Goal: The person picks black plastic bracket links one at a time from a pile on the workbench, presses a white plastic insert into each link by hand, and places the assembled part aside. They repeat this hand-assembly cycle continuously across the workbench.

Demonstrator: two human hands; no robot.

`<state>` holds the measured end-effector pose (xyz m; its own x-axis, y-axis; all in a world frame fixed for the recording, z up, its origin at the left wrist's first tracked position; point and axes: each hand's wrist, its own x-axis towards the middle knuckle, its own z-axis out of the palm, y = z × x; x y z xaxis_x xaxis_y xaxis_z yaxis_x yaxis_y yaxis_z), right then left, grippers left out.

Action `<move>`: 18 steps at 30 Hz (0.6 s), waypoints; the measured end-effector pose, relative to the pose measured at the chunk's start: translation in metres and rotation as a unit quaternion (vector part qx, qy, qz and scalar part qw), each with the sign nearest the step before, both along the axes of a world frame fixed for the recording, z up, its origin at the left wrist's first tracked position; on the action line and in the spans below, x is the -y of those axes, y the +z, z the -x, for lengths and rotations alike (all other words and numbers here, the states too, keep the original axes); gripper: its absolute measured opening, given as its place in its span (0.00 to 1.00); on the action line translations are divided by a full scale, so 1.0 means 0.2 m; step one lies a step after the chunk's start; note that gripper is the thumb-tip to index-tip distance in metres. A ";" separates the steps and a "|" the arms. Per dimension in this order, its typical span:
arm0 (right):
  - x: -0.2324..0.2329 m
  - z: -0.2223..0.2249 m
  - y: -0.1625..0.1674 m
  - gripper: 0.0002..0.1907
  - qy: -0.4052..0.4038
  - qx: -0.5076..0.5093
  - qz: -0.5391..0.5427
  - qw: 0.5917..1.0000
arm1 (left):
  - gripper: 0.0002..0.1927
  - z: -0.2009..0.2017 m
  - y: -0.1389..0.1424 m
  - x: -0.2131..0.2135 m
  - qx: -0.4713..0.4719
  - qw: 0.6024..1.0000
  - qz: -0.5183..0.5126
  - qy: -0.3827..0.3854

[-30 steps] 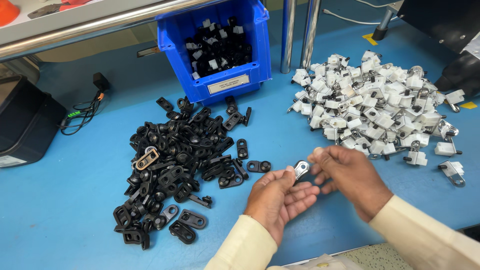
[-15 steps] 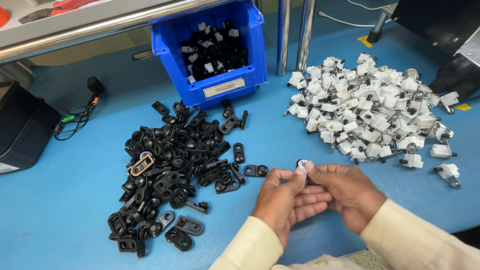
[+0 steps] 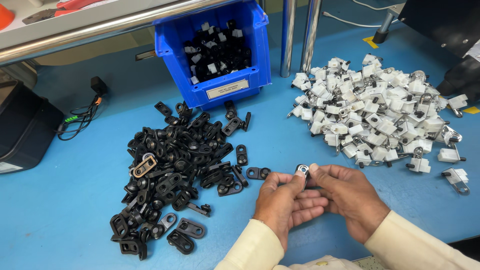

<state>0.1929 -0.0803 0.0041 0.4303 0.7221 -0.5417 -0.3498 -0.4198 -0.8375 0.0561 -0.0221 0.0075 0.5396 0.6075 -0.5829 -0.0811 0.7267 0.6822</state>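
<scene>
i see the left hand (image 3: 284,202) and the right hand (image 3: 346,197) close together, low on the blue table (image 3: 60,210). both pinch one small black and silver part (image 3: 302,170) with their fingertips — it sits right between them, at 12 o'clock from the hands. a pile of black clips (image 3: 175,170) lies at 9 o'clock from the hands. a pile of white pieces (image 3: 380,117) lies at 1 o'clock. a blue bin (image 3: 212,50) stands at 11 o'clock — well apart.
</scene>
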 end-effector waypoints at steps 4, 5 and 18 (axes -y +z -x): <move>-0.01 -0.03 -0.02 0.17 -0.001 0.002 0.002 1.000 | 0.19 -0.01 0.03 0.00 -0.041 0.999 -0.020 -0.018; -0.01 -0.03 -0.03 0.16 -0.001 0.005 0.005 1.000 | 0.19 -0.02 0.03 0.00 -0.039 0.998 -0.028 -0.026; -0.04 -0.08 -0.04 0.12 0.011 -0.001 -0.017 1.000 | 0.15 -0.03 0.04 0.02 -0.100 0.986 -0.131 -0.021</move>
<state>0.2081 -0.0729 -0.0049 0.4137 0.7492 -0.5173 -0.3426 -0.3983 -0.8509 0.0619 -0.0264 0.0156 0.4572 0.7310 -0.5066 0.0995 0.5240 0.8459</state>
